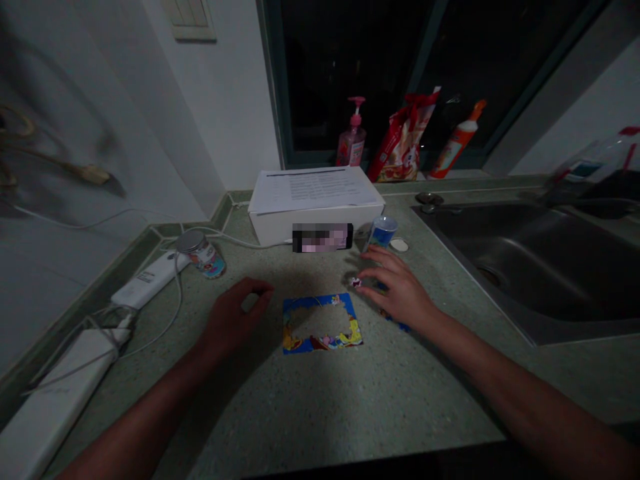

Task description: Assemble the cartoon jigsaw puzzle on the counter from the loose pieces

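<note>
left hand [235,317] loosely curled, empty, just beside the left edge of a part-built cartoon jigsaw puzzle [320,343] on the tabletop [400,400]; right hand [400,290] half open, nothing gripped, over blue puzzle pieces [395,325], fingertips [363,273] just beside a small puzzle piece [355,282].

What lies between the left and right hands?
A cartoon jigsaw puzzle border lies between the left hand and right hand, in the head view.
</note>
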`<state>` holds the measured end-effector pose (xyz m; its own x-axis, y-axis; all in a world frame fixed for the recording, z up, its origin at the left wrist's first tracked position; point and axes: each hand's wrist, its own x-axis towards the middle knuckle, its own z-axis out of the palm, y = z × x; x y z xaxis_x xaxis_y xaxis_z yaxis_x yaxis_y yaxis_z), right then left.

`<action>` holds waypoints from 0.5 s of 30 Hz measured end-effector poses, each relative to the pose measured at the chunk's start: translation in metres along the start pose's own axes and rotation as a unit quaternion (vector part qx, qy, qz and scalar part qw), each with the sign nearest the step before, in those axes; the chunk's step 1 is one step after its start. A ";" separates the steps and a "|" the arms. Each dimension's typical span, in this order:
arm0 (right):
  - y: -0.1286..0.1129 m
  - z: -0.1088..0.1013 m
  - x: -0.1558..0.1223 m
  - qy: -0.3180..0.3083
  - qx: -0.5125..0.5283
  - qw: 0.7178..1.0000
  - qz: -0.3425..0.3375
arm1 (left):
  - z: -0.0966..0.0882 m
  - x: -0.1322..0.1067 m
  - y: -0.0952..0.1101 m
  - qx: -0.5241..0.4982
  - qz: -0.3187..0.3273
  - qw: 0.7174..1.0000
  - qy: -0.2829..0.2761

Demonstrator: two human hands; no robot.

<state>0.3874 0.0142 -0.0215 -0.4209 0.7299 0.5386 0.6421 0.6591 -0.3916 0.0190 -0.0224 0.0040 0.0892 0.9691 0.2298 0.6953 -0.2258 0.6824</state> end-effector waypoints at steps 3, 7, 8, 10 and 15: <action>-0.002 0.001 0.001 0.001 0.002 1.000 0.000 | 0.000 0.000 0.003 0.004 -0.004 1.000 -0.002; -0.005 0.004 0.002 0.002 0.011 1.000 0.001 | 0.001 0.000 0.005 0.001 -0.002 1.000 -0.005; -0.006 0.005 0.002 0.000 0.014 1.000 0.006 | 0.001 -0.001 0.005 0.001 0.000 1.000 -0.004; -0.010 0.006 0.004 -0.005 0.022 1.000 0.017 | 0.002 -0.001 0.004 0.002 0.000 1.000 -0.004; -0.026 0.011 0.008 -0.049 0.049 0.997 0.033 | 0.005 -0.002 0.006 -0.006 0.002 1.000 -0.020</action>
<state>0.3600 0.0053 -0.0154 -0.4437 0.7832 0.4355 0.6062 0.6203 -0.4977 0.0263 -0.0253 0.0042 0.1202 0.9715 0.2041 0.6867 -0.2299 0.6896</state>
